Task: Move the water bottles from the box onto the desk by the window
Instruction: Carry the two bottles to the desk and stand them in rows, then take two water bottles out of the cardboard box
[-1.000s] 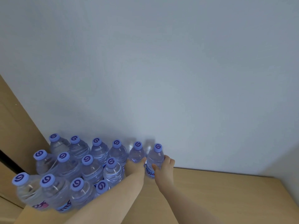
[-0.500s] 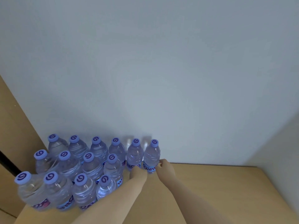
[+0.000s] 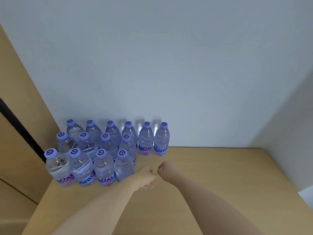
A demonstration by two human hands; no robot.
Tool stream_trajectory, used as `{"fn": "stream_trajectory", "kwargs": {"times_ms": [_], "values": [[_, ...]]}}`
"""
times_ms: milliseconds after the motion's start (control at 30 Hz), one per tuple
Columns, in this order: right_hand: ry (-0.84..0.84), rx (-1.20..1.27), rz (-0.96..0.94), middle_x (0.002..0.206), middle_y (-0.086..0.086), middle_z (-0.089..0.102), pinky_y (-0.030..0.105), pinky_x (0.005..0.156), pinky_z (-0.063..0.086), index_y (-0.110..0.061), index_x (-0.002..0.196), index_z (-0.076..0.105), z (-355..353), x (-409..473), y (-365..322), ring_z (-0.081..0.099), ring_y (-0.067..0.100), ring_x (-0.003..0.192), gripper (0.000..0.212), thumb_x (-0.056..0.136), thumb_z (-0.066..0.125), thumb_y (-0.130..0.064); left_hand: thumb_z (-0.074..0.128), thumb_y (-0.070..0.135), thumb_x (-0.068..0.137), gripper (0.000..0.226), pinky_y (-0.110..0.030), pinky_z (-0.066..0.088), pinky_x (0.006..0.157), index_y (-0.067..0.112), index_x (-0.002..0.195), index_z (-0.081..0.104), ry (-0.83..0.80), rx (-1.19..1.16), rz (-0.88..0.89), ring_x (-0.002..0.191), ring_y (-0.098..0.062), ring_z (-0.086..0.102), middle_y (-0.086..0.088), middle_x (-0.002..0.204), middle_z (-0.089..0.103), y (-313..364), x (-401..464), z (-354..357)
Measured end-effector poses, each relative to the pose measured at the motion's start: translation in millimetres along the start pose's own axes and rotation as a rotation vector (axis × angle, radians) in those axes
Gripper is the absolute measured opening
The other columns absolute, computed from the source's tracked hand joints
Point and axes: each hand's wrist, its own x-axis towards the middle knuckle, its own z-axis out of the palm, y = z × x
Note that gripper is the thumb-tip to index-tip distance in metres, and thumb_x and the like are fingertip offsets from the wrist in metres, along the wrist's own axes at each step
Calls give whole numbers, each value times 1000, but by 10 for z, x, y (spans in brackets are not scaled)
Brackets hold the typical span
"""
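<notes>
Fourteen capped water bottles (image 3: 108, 150) are standing upright on the tabletop (image 3: 211, 175) against the wall. The left hand (image 3: 146, 178) and right hand (image 3: 163, 169) are hovering beside them, loosely curled, holding nothing.

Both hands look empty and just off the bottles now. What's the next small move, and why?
Probably draw both arms back and turn toward the box for more bottles. The left hand and right hand hold nothing, fingers loosely curled, clear of the two rightmost bottles, which stand upright on the desk in the back row. The box is out of view.
</notes>
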Motion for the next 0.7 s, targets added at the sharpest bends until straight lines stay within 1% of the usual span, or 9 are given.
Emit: {"fn": "stream_trajectory", "kwargs": {"times_ms": [67, 167, 233, 300, 367, 433, 500, 567, 700], "values": [[-5, -31, -57, 63, 7, 38, 28, 53, 30, -15, 61, 38, 65, -85, -65, 35, 20, 54, 24, 84, 40, -7, 41, 13, 93, 14, -18, 37, 56, 24, 89, 49, -32, 30, -14, 61, -11, 52, 2, 76, 56, -104, -169, -78], [-49, -124, -154, 59, 4, 30, 27, 48, 21, -17, 59, 29, 120, -279, -157, 26, 17, 52, 30, 84, 40, -6, 39, 13, 95, 24, -16, 29, 46, 21, 73, 44, -26, 94, -54, 49, -8, 43, 1, 69, 48, -330, -437, -198], [-102, -158, -207, 66, 5, 40, 27, 54, 32, -12, 67, 43, 188, -411, -222, 37, 19, 59, 23, 89, 42, -9, 39, 13, 94, 25, -17, 27, 43, 17, 70, 47, 51, 161, -85, 44, -8, 40, 1, 65, 47, -523, -607, -257], [-152, -196, -256, 80, 5, 49, 27, 68, 39, -9, 87, 56, 298, -526, -293, 46, 22, 75, 14, 93, 43, -14, 40, 12, 94, 15, -19, 34, 49, 14, 87, 53, 84, 220, -103, 54, -10, 46, -1, 74, 52, -732, -791, -291], [-193, -232, -324, 79, 4, 46, 27, 67, 37, -11, 79, 51, 471, -637, -372, 43, 22, 78, 15, 92, 44, -13, 43, 12, 92, 19, -22, 36, 55, 15, 107, 55, 116, 206, -132, 63, -12, 51, -1, 86, 55, -978, -1017, -302], [-240, -273, -384, 86, 9, 51, 28, 72, 39, -6, 84, 55, 694, -751, -475, 47, 24, 83, 16, 93, 44, -13, 46, 7, 89, 18, -23, 37, 58, 13, 101, 58, 230, 159, -165, 72, -19, 54, -7, 93, 58, -1247, -1266, -302], [-281, -314, -468, 103, 15, 61, 33, 84, 46, 2, 107, 61, 929, -895, -632, 56, 29, 96, 27, 95, 46, -16, 44, 4, 90, 16, -25, 40, 65, 8, 93, 60, 381, 136, -196, 86, -25, 58, -18, 98, 60, -1546, -1521, -340], [-326, -361, -565, 114, 19, 62, 36, 91, 46, 4, 114, 62, 1163, -1098, -820, 57, 31, 103, 32, 96, 46, -18, 41, 5, 93, 19, -26, 41, 66, 6, 84, 58, 486, 131, -245, 96, -28, 59, -17, 91, 61, -1869, -1794, -411], [-410, -381, -705, 114, 18, 63, 35, 89, 48, 4, 108, 64, 1710, -1468, -1138, 59, 32, 107, 29, 94, 47, -16, 41, 12, 95, 25, -25, 38, 64, 2, 87, 63, 586, 84, -339, 81, -23, 57, -12, 91, 63, -2482, -2347, -531]]}}
